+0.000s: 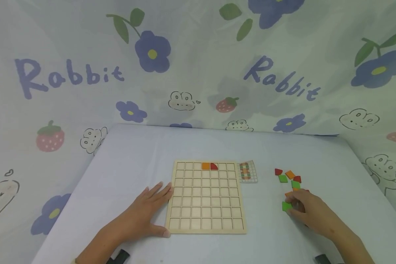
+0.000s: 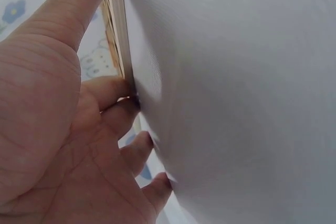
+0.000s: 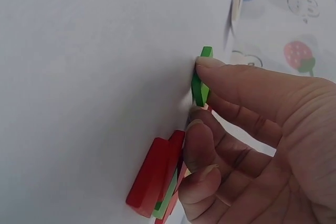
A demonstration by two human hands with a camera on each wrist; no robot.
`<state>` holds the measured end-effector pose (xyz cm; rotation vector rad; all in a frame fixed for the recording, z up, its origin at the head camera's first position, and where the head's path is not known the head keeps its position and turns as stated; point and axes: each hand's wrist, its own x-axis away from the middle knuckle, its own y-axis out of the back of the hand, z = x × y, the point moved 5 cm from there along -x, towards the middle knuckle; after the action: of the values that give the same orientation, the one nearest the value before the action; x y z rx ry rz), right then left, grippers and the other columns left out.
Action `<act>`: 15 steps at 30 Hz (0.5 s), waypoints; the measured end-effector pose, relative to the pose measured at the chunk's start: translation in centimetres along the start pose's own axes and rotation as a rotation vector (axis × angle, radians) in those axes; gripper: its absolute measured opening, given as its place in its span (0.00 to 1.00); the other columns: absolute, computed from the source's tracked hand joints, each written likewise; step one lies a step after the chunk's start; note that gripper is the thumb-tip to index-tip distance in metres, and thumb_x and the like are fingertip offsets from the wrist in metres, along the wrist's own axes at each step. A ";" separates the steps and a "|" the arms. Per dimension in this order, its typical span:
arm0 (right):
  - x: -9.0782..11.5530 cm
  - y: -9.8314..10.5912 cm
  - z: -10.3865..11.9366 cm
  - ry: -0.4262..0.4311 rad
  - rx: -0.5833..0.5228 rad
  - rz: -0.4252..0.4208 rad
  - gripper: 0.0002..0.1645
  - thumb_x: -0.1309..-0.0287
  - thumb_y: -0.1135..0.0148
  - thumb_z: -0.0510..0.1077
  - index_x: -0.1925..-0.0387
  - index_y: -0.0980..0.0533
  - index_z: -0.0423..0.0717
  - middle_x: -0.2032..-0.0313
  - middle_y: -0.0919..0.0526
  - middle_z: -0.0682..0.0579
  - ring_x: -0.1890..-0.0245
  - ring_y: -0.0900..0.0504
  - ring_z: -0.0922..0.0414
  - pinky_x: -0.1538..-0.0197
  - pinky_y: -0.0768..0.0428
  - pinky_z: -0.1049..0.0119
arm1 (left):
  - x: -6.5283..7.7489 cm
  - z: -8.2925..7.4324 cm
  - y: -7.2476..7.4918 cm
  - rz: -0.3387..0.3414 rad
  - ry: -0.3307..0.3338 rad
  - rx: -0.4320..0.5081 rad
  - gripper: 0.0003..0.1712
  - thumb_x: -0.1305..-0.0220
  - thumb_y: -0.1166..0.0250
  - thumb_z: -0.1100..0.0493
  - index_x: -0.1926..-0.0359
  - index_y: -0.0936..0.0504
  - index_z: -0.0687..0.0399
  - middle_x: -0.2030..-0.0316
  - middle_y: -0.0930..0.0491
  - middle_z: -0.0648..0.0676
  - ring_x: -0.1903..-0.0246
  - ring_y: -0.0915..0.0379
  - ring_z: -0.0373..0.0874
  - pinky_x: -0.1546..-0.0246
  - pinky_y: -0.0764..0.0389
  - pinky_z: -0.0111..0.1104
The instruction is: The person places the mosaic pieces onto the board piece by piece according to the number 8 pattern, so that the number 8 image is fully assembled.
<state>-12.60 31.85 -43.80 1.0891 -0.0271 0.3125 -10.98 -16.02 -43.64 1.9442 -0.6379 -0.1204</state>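
Note:
At the lower left of a wooden grid board [image 1: 196, 202], my left hand [image 1: 138, 211] rests with fingers spread, fingertips and thumb along its left edge. In the left wrist view the fingers touch the table beside the board's side. My right hand [image 1: 313, 212] pinches a green square tile [image 1: 286, 206] between thumb and fingers at the right of the table. From the right wrist, that tile stands on its edge, thumb against it. Near this hand lie several red, orange and green tiles, among them red pieces [image 3: 149, 177]. An orange square [image 1: 206, 166] and a red quarter-circle [image 1: 213, 167] sit in the board's top row.
A small pattern card [image 1: 248, 171] lies against the board's upper right side. Behind the table hangs a printed cloth [image 1: 198, 73]. Dark objects [image 1: 120, 256] show at the front edge, near both forearms.

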 end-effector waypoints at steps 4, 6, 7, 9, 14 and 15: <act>-0.1 -0.1 0.0 -0.008 -0.004 -0.005 0.22 0.42 0.23 0.41 0.47 0.19 0.44 0.54 0.15 0.57 0.57 0.21 0.57 0.57 0.16 0.65 | 0.1 0.0 0.0 0.002 0.003 0.004 0.69 0.54 0.22 0.29 0.17 0.44 0.50 0.18 0.52 0.47 0.18 0.63 0.56 0.21 0.59 0.58; -0.1 -0.2 0.0 -0.005 -0.006 -0.011 0.23 0.42 0.23 0.41 0.47 0.19 0.44 0.53 0.15 0.56 0.55 0.20 0.56 0.55 0.15 0.62 | 0.1 0.0 0.1 0.004 0.004 0.003 0.69 0.53 0.23 0.29 0.17 0.44 0.50 0.17 0.52 0.47 0.18 0.63 0.56 0.21 0.60 0.58; -0.1 -0.3 0.0 -0.001 -0.005 -0.015 0.23 0.43 0.22 0.41 0.46 0.19 0.45 0.53 0.14 0.56 0.54 0.19 0.55 0.53 0.15 0.59 | 0.1 0.0 0.1 0.004 0.002 0.003 0.69 0.53 0.23 0.29 0.17 0.44 0.50 0.17 0.52 0.47 0.18 0.63 0.56 0.21 0.59 0.58; -0.1 -0.3 0.0 0.007 -0.016 -0.022 0.22 0.42 0.23 0.41 0.47 0.19 0.45 0.52 0.14 0.56 0.54 0.18 0.55 0.52 0.15 0.58 | 0.1 0.0 0.1 0.005 0.000 -0.002 0.69 0.53 0.22 0.29 0.17 0.44 0.51 0.18 0.51 0.47 0.18 0.63 0.56 0.21 0.59 0.58; -0.1 -0.5 0.2 0.012 -0.050 -0.034 0.19 0.42 0.23 0.41 0.50 0.19 0.47 0.59 0.15 0.59 0.62 0.21 0.61 0.60 0.17 0.68 | 0.1 -0.1 0.1 0.005 -0.006 0.003 0.69 0.53 0.22 0.30 0.17 0.44 0.51 0.18 0.51 0.48 0.18 0.63 0.56 0.21 0.59 0.58; -0.1 -0.5 0.3 0.014 -0.056 -0.038 0.18 0.41 0.23 0.41 0.51 0.19 0.47 0.61 0.16 0.59 0.63 0.22 0.62 0.62 0.18 0.70 | 0.1 -0.2 0.2 0.005 -0.006 0.005 0.69 0.53 0.22 0.30 0.17 0.44 0.51 0.18 0.51 0.48 0.18 0.63 0.56 0.21 0.59 0.58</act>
<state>-12.49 31.36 -44.06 1.0310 -0.0026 0.2836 -10.91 -15.97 -43.41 1.9476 -0.6473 -0.1223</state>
